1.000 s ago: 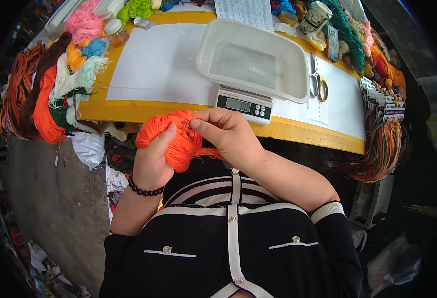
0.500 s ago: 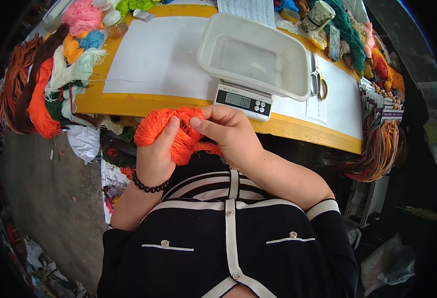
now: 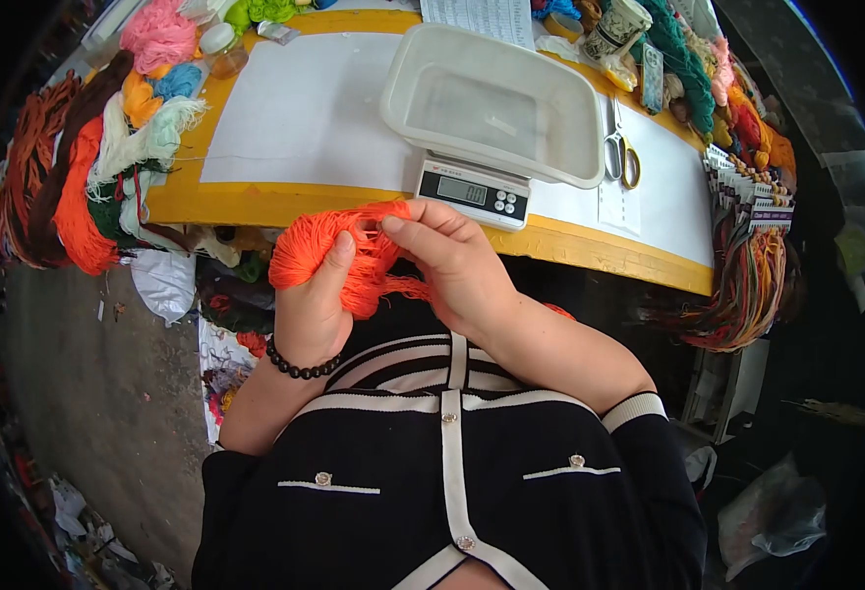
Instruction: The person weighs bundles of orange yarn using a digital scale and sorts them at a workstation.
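A bundle of orange-red thread (image 3: 307, 250) is held between my two hands in front of my chest, just off the table's near edge. My left hand (image 3: 317, 300) wraps around it from below, with the thumb lying over the strands. On its right side, my right hand (image 3: 452, 254) pinches some strands between thumb and forefinger. Loose strands hang below the right fingers. Right behind the hands, a digital scale (image 3: 473, 193) with a lit display carries a translucent plastic tub (image 3: 496, 103).
Scissors (image 3: 621, 152) lie right of the tub on white paper. Coloured skeins (image 3: 86, 192) crowd the left side, and hanks with labelled cards (image 3: 752, 226) hang at the right edge. A patterned cup (image 3: 617, 28) and a jar (image 3: 221, 49) stand at the back.
My right fingers have pulled slightly at the strands, spreading the bundle's upper right side. The view has shifted a little.
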Demonstrator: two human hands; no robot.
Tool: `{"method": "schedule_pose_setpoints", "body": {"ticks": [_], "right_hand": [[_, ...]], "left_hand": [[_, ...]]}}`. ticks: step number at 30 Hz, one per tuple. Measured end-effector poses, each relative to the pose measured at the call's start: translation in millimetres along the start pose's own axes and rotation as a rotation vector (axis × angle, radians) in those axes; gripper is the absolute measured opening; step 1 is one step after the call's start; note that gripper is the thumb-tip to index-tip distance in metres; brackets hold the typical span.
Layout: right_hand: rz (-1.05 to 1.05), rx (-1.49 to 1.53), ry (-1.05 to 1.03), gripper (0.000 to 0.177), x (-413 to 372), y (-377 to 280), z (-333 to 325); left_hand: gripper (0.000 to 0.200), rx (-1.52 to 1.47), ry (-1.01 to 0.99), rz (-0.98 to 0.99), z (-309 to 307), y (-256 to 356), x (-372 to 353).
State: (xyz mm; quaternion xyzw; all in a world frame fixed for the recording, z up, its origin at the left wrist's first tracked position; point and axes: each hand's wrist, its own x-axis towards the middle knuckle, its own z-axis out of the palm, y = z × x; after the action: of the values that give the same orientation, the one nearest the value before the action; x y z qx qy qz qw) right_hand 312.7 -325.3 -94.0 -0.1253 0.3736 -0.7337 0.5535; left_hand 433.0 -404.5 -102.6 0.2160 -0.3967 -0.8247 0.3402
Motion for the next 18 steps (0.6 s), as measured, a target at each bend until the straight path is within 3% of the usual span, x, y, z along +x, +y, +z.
{"method": "schedule_pose_setpoints", "body": {"ticks": [3,4,5,6,7,8,10,11,13,14,15,18], "right_hand": [[0.028,0.113,-0.053,0.009,6,-10,-5],[0.053,0.209,-0.096,0.010,7,-17,-11],[0.047,0.211,-0.093,0.010,5,-27,-20],[0.129,0.259,-0.315,0.013,-1,-39,-32],[0.176,0.147,-0.350,0.019,-15,-53,-39],[0.220,0.033,-0.392,0.025,-29,-66,-45],[0.165,-0.479,-0.138,0.047,-67,-75,-55],[0.197,-0.772,-0.089,0.049,-80,-86,-59],[0.322,-1.272,0.016,0.020,-101,-101,-108],[0.240,-1.200,0.085,0.022,-117,-105,-128],[0.174,-1.240,0.136,0.024,-130,-115,-143],[-0.011,-0.850,0.721,0.019,-166,-131,-193]], "left_hand": [[0.014,-0.243,-0.104,-0.106,-11,7,4],[0.016,-0.241,-0.169,-0.046,-18,14,5],[0.018,-0.402,-0.306,-0.150,-36,21,9],[0.016,-0.552,-0.458,-0.259,-49,33,8],[0.015,-0.701,-0.610,-0.367,-63,46,7],[0.015,-0.671,-0.624,-0.322,-84,56,8],[0.013,-0.711,-0.561,-0.279,-123,79,12],[0.012,-0.778,-0.483,-0.276,-138,94,13],[0.010,-0.760,-0.272,-0.196,-161,122,14],[0.010,-0.759,-0.269,-0.195,-186,132,17],[0.009,-0.762,-0.173,-0.075,-219,138,21],[0.012,-0.725,-0.040,0.119,-309,159,28]]}}
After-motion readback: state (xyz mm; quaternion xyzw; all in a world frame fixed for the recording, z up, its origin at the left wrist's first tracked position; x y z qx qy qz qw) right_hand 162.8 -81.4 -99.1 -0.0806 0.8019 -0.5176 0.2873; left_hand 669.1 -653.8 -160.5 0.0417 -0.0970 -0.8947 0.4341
